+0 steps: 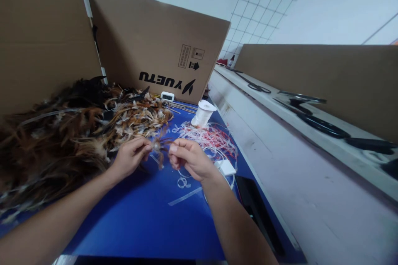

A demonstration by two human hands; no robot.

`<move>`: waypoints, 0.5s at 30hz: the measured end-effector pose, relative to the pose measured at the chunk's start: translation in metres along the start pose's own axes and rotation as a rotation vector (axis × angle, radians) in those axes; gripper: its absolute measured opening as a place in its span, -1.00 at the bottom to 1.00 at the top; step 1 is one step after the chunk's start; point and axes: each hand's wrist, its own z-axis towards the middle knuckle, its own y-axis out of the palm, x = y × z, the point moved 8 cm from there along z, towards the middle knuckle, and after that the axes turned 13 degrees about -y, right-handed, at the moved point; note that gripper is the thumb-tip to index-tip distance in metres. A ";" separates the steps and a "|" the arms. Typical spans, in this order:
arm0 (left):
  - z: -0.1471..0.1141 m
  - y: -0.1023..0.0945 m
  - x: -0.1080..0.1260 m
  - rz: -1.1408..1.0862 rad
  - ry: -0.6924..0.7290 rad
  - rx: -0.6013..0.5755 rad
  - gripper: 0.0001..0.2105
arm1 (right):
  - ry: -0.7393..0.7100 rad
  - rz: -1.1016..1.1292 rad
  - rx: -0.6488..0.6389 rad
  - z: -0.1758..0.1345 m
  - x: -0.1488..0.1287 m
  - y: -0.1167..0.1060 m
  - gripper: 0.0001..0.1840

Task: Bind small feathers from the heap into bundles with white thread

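Over the blue table (149, 223), my left hand (132, 156) pinches a small tuft of brown feathers (160, 145) at its pale, fluffy base. The tuft fans out toward my right hand (190, 158), which is closed just beside it, thumb against the fingers. A brown feather tip reaches those fingers, but what they grip is too small to make out. To the left spreads a large heap of brown, tan and black feathers (124, 120). Below the hands lie a curl of clear tape (183, 182) and a flat clear strip (185, 196).
A white spool (204, 112) stands behind tangled red and white strips (214, 138). Right of my hand are a white block (226, 167) with a cable and a long black object (258, 211). Cardboard (149, 29) walls the back; scissors (256, 87) lie on the right ledge (311, 132).
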 end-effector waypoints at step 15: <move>0.003 -0.011 -0.018 -0.370 -0.202 0.078 -0.76 | -0.058 -0.535 0.151 0.010 0.037 -0.020 -0.90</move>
